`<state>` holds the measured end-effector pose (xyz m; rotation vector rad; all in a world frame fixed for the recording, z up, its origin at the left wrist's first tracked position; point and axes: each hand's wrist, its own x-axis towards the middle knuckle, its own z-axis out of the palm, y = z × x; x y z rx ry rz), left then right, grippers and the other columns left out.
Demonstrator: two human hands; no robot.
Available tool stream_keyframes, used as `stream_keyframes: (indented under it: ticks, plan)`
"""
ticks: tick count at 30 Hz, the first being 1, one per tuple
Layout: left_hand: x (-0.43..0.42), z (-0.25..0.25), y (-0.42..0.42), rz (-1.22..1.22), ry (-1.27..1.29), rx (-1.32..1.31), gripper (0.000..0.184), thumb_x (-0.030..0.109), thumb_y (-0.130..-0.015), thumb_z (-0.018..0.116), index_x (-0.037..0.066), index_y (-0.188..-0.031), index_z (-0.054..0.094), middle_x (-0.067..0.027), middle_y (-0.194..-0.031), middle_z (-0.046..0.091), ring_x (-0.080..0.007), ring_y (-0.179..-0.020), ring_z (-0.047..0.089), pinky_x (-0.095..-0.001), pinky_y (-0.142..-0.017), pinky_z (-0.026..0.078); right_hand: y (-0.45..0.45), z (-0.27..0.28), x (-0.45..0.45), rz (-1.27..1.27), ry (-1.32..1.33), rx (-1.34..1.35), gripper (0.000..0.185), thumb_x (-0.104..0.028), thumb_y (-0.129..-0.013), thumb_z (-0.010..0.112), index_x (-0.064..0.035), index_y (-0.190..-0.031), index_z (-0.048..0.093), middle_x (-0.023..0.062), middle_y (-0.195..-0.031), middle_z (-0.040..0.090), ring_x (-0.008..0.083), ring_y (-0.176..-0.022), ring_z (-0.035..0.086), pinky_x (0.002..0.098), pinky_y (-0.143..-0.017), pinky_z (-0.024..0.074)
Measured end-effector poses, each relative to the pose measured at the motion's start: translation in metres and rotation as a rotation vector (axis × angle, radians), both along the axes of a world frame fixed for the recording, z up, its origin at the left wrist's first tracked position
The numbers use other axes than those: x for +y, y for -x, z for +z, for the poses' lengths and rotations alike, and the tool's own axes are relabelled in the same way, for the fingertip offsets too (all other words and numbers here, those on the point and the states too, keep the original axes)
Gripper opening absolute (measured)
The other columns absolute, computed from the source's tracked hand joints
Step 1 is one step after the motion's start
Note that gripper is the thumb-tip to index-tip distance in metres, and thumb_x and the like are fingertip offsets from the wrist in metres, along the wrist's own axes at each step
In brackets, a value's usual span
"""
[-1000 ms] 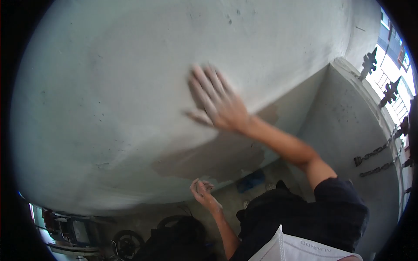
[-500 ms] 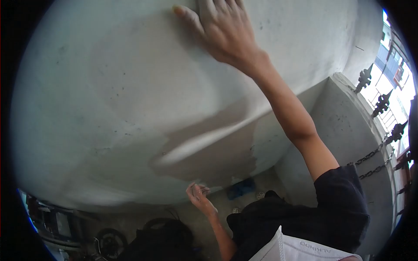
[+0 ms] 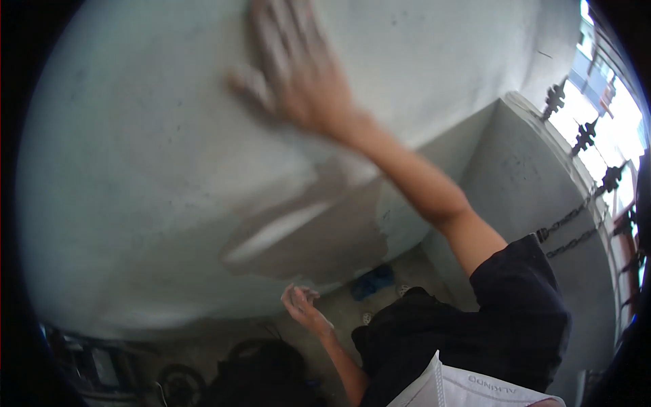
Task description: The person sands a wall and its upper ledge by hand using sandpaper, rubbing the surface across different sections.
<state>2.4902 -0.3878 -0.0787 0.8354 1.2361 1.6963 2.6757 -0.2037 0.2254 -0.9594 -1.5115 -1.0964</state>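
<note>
My right hand (image 3: 298, 78) lies against the upper part of the pale wall (image 3: 135, 156), palm toward it, fingers spread and blurred by motion. Nothing shows in it. Lower down, my left hand (image 3: 302, 305) hangs in front of the wall's lower part, its fingers loosely curled and coated with whitish stuff. Whether it holds anything is hidden. Between the two hands, a darker grey-brown patch (image 3: 325, 237) spreads over the wall, crossed by a lighter streak.
Spiked dark metalwork (image 3: 584, 138) and chains (image 3: 569, 241) line the right edge beside a side wall (image 3: 515, 183). On the floor lies a blue item (image 3: 373, 281). A wheel (image 3: 182, 385) and a dark covered shape (image 3: 264, 373) stand at lower left.
My right hand first slid up the wall to the top of the view, then came down and left, still spread. My left hand has stayed low, nearly unchanged. The view has shifted slightly.
</note>
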Motion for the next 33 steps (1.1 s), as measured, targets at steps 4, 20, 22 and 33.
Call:
stream_keyframes:
  ticks: [4,20,22,33]
  plan:
    - [0.000,-0.024,0.006,-0.028,-0.002,0.007,0.025,0.028,-0.102,0.054,0.010,-0.119,0.052,-0.0021,-0.089,0.055,-0.0124,-0.082,0.054,-0.0291,-0.073,0.046,-0.001,-0.138,-0.022,0.066,0.334,-0.134,0.073,-0.052,-0.099,0.043,0.0057,-0.145,0.040,0.0226,-0.155,0.035,0.0390,-0.143,0.033,0.0480,-0.120,0.0240]
    - [-0.004,-0.015,-0.013,-0.051,0.098,0.192,0.025,0.028,-0.103,0.051,0.009,-0.119,0.052,-0.0044,-0.090,0.054,-0.0143,-0.081,0.053,-0.0299,-0.072,0.046,-0.162,-0.034,-0.031,-0.147,0.092,0.241,0.079,-0.052,-0.099,0.045,0.0062,-0.149,0.030,0.0232,-0.159,0.025,0.0393,-0.149,0.019,0.0614,-0.118,0.0090]
    - [0.000,-0.015,-0.032,-0.046,0.101,0.195,0.026,0.028,-0.103,0.050,0.007,-0.120,0.051,-0.0055,-0.089,0.055,-0.0153,-0.080,0.054,-0.0309,-0.071,0.046,-0.191,-0.004,-0.032,-0.137,0.000,0.277,0.078,-0.051,-0.100,0.043,0.0057,-0.151,0.028,0.0233,-0.159,0.024,0.0386,-0.149,0.017,0.0614,-0.119,0.0056]
    - [0.011,0.005,-0.124,-0.105,0.150,0.215,0.029,0.029,-0.102,0.051,0.008,-0.122,0.050,-0.0048,-0.090,0.056,-0.0142,-0.080,0.054,-0.0307,-0.073,0.046,-0.307,-0.042,-0.049,-0.119,0.106,0.411,0.074,-0.044,-0.101,0.040,0.0040,-0.153,0.021,0.0182,-0.163,0.017,0.0362,-0.151,0.011,0.0695,-0.113,-0.0062]
